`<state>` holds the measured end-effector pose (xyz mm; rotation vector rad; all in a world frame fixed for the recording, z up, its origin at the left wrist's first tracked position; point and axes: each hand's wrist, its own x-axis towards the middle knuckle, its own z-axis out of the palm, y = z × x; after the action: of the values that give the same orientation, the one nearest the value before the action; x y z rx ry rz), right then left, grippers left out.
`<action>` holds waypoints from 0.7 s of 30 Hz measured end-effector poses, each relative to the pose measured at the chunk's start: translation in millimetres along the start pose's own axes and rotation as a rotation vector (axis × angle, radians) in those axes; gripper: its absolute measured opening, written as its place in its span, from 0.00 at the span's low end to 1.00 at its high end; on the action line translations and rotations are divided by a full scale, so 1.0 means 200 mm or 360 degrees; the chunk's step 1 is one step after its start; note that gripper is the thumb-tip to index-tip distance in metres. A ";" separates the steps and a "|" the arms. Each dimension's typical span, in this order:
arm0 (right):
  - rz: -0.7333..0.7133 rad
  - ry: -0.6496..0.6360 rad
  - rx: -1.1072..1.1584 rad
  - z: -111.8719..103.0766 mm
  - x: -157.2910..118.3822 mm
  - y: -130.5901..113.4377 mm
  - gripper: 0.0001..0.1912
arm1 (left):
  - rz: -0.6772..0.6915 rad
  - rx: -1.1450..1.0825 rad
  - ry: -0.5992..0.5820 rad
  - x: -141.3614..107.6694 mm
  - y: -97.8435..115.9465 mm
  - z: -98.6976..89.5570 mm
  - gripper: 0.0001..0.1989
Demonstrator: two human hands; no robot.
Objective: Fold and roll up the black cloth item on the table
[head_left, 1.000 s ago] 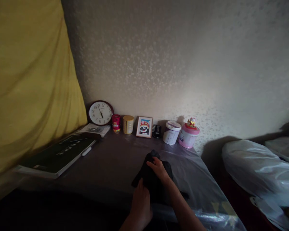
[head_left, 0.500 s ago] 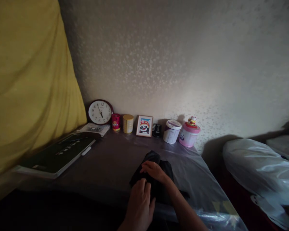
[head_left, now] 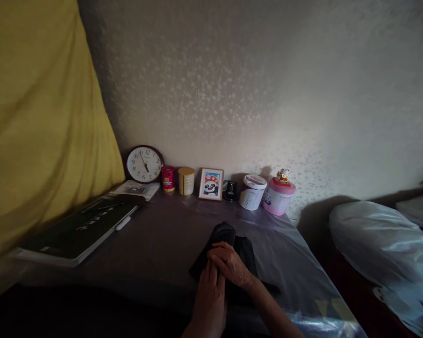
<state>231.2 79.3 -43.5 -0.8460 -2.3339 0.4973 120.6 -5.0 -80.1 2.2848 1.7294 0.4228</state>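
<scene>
A bundle of black cloth [head_left: 223, 231], partly folded over itself, lies near the front of the table; its exact kind is hard to make out in the dim light. My left hand [head_left: 210, 288] rests on its near side, fingers stretched forward and close together. From the right, my right hand [head_left: 230, 264] reaches across the top of the bundle, its fingers bent and closed over the cloth. The fingertips of both hands meet there. Much of the cloth's near part is hidden beneath my hands and in shadow.
A plastic sheet covers the table [head_left: 162, 239]. Along the wall stand a clock [head_left: 145, 164], a red can [head_left: 168, 179], a yellow can [head_left: 186, 181], a framed panda picture [head_left: 211, 184] and two tubs [head_left: 253, 193]. A green book [head_left: 81, 230] lies left, white bags [head_left: 380, 239] right.
My left hand has slid forward, its curled fingers now straightened against the cloth. My right hand has shifted slightly and its fingers now meet the left fingertips. The view has moved a little.
</scene>
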 end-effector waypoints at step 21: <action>0.0851 0.0261 -0.0275 -0.09 0.24 0.51 0.15 | -0.0195 0.0194 -0.0302 0.05 0.07 -0.12 0.39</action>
<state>259.2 188.8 -62.9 -1.5472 -2.0078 0.4228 126.5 1.7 -51.5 2.2016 1.8296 0.0761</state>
